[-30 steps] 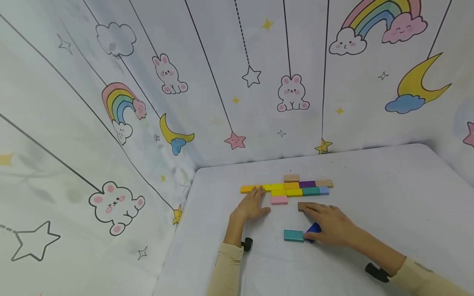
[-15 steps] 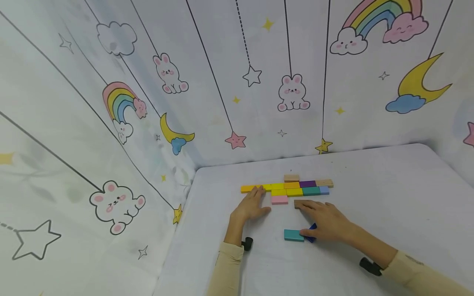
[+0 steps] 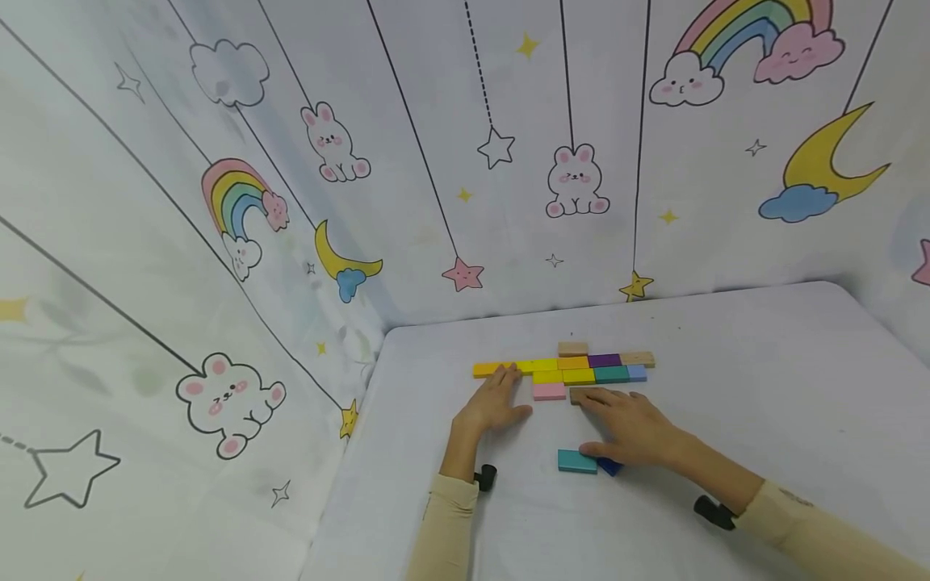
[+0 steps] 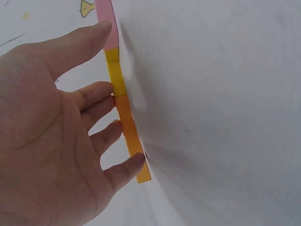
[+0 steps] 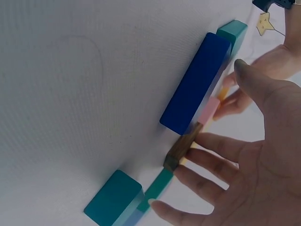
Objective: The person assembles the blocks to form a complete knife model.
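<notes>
My left hand (image 3: 492, 405) lies with extended fingers against a row of yellow and orange wooden blocks (image 4: 129, 127); its thumb is near the pink block (image 3: 548, 391). My right hand (image 3: 638, 428) has its fingertips on a brown wooden block (image 3: 576, 396), a narrow gap to the right of the pink block. Below the right thumb are a dark blue block (image 5: 195, 84) and a teal block (image 3: 577, 462). A second teal block (image 5: 113, 197) shows in the right wrist view; in the head view the right hand hides it.
The laid-out group continues rightward with a purple block (image 3: 605, 361), a green block (image 3: 611, 375), a light blue block (image 3: 636, 374) and a tan block (image 3: 637, 358). Another tan block (image 3: 573, 349) sits behind. A patterned cloth wall (image 3: 429, 202) rises beyond the white table (image 3: 763, 387).
My right hand has slid left, bringing the brown block closer to the pink one. The blue and teal blocks stay put. My left hand keeps its place.
</notes>
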